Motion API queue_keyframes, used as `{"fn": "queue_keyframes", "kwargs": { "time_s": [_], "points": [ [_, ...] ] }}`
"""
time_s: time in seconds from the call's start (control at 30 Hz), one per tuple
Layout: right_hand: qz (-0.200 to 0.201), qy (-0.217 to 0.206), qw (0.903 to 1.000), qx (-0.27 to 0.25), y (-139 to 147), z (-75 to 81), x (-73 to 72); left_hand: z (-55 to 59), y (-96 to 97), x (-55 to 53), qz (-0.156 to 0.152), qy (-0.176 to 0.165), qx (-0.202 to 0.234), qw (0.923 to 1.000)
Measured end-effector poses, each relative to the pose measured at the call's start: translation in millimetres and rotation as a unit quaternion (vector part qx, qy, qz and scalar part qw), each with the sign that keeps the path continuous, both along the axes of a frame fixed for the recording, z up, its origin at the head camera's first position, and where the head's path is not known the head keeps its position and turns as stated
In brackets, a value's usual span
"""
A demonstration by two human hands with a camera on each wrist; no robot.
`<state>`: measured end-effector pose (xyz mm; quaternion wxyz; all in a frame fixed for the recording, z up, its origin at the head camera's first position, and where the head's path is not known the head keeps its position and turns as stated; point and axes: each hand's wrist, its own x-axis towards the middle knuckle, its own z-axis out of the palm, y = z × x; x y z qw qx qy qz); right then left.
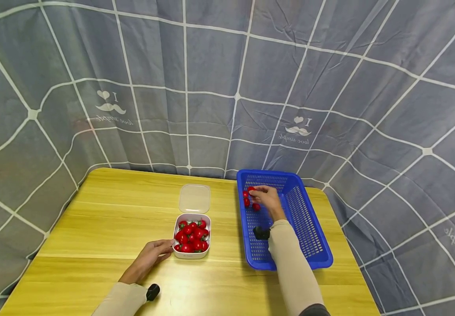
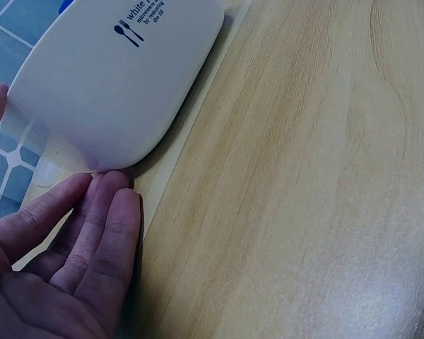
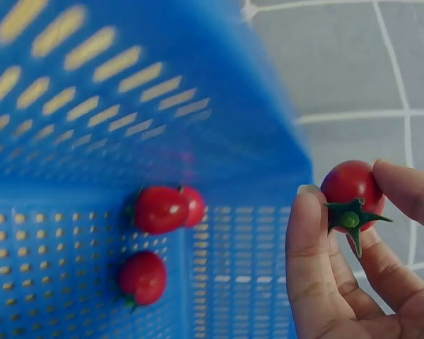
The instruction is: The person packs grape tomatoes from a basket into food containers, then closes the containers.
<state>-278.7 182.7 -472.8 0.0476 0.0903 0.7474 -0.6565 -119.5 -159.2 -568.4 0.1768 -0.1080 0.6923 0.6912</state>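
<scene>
In the head view my right hand [image 1: 266, 197] is over the far left part of a blue plastic basket [image 1: 317, 239]. It pinches a red cherry tomato [image 3: 351, 185] with a green stem between thumb and fingers. Three more cherry tomatoes [image 3: 143, 277] lie below in the basket. My left hand [image 1: 154, 256] rests against the left side of a white square food container [image 1: 191, 254]. Its fingers [image 2: 116, 219] are fairly straight, with the tips touching the container's lower corner, and the thumb is by the rim. Several cherry tomatoes [image 1: 188, 248] fill the container.
A translucent lid [image 1: 194, 198] lies flat on the wooden table [image 1: 112, 210] just behind the container. A grey curtain [image 1: 211, 109] with white grid lines hangs around the table's back and sides. The basket's raised walls surround the loose tomatoes.
</scene>
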Motion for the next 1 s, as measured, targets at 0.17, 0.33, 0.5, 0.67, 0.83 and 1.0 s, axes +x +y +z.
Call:
{"fn": "queue_keyframes", "kwargs": {
  "time_s": [0.17,0.33,0.5,0.67,0.83,1.0],
  "points": [
    [0.04,0.001,0.9991,-0.016,-9.6,5.8,7.7,-0.2,0.2,-0.3,0.002,-0.001,-0.001,1.0],
    [0.079,-0.001,0.9956,-0.05,-19.1,10.4,15.7,-0.7,-0.1,-0.8,0.001,-0.001,-0.001,1.0],
    [0.121,-0.002,0.9912,-0.052,-30.8,15.6,24.7,-1.3,-0.9,-1.2,0.0,0.0,0.002,1.0],
    [0.161,0.0,0.986,-0.044,-46.0,16.6,33.8,-1.6,-1.1,-1.6,-0.001,0.002,0.008,1.0],
    [0.191,-0.014,0.9793,-0.064,-64.3,11.7,42.9,-2.6,-0.8,-2.0,-0.003,-0.001,0.008,1.0],
    [0.203,-0.022,0.976,-0.076,-81.4,4.3,53.2,-2.5,-0.1,-1.6,-0.006,-0.001,0.003,1.0]
  ]
}}
